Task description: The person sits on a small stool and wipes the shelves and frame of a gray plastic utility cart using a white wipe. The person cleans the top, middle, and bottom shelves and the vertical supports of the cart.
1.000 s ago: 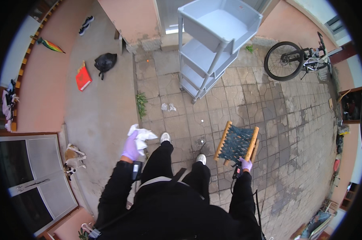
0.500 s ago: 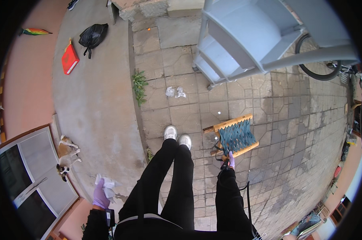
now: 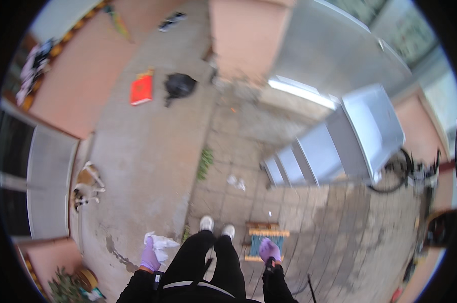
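Right hand [image 3: 270,250]: hangs in front of the folding stool at lower centre, in a purple glove, with fingers seeming loosely bent; too blurred to tell whether gripping or merely passing over.
Stool [image 3: 256,244]: shows at lower centre, partly behind that glove; has pale wooden bars and a blue-green woven seat.
Left hand [image 3: 149,257]: sits at lower left of centre, also gloved in purple, closed around a crumpled white sheet [image 3: 163,244].
White sheet: spreads out to the right of the glove; cannot tell whether cloth or paper.
White shoes [image 3: 206,223]: stand side by side between both gloves, below black trousers [image 3: 193,255].
White scraps [image 3: 236,183]: lie on the paving [image 3: 223,202] near the middle of the frame.
Green weed [image 3: 205,163]: grows along the edge of the concrete strip [image 3: 142,146], left of the scraps.
Grey tiered cart [image 3: 321,146]: stands right of centre, overlapping the bicycle [image 3: 390,177] at far right.
Brown-and-white animal [image 3: 89,186]: lies at left.
Black bag [image 3: 180,86]: rests at upper left, just right of a red packet [image 3: 141,91].
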Motion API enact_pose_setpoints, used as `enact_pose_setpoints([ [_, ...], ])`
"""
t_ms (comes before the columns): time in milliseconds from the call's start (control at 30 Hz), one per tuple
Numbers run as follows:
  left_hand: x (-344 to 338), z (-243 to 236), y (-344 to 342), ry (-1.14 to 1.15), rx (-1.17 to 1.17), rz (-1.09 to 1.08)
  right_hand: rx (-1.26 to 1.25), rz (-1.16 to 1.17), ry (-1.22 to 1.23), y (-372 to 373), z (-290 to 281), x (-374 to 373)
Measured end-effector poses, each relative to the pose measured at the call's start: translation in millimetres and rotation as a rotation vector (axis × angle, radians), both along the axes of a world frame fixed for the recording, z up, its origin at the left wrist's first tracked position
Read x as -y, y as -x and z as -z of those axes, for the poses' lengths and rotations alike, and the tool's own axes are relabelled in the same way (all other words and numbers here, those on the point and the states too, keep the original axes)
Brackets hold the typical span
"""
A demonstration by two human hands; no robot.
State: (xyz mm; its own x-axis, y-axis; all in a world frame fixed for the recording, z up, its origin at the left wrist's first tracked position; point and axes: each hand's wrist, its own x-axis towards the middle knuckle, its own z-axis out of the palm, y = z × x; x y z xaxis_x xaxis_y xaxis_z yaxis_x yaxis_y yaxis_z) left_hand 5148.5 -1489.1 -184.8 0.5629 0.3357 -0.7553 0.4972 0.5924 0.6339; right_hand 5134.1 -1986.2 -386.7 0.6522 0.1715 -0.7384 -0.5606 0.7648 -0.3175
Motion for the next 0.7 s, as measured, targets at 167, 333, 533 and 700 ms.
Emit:
enact_pose_setpoints([
  [167, -37.8, -62.6, -13.2, 0.218, 0.101, -0.139, -0.083, 0.004, -0.208, -154.3, -135.9, -85.8],
  [333, -73.2, -119.4, -56.6, 0.338, 0.383, 0.003, 0.176, -0.937, -0.470, -209.9, -250.7, -263.3],
  [533, -145.5, -112.4, -121.6, 0.159, 0.313, 0.056, 0.586, -1.192, -0.003, -241.9, -320.8, -481.5],
  [700, -265.8, -170.9, -180.6, 0.108, 0.416, -0.038, 0.593, -1.026, 0.361, -302.0, -372.7, -617.2],
])
